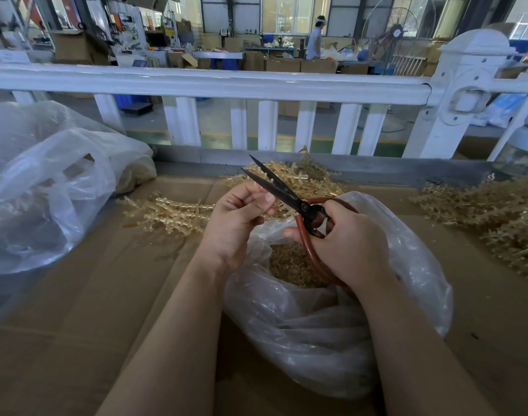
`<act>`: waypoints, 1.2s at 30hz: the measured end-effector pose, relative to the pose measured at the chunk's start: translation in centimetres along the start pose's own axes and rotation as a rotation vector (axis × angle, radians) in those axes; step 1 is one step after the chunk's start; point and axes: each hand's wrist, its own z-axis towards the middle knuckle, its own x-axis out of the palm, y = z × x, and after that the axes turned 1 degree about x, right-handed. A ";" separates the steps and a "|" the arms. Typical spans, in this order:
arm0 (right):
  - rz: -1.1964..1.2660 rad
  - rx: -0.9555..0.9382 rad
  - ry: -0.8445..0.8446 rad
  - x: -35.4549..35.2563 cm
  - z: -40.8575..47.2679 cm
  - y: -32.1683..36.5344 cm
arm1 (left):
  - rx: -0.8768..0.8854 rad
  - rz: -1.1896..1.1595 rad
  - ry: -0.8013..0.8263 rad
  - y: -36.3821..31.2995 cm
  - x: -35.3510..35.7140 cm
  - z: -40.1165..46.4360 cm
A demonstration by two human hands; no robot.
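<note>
My right hand (351,247) grips the red-brown handles of large black-bladed scissors (274,187), whose blades stand slightly apart and point up and left. My left hand (238,217) is just left of the blades, thumb and fingers pinching a small pale plastic piece that is mostly hidden by the fingers. Both hands hover over an open clear plastic bag (331,319) holding small tan cut pieces (289,265).
Tan plastic sprue strips lie in heaps behind the hands (172,211) and at the right (497,217) on the cardboard-covered table (106,295). A large clear bag (46,181) sits at the left. A white fence (226,85) borders the table's far edge; a person stands far behind it.
</note>
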 end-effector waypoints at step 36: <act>0.083 -0.023 0.002 0.1 0.0 -0.3 | 0.025 -0.157 -0.123 -0.2 -1.3 0.2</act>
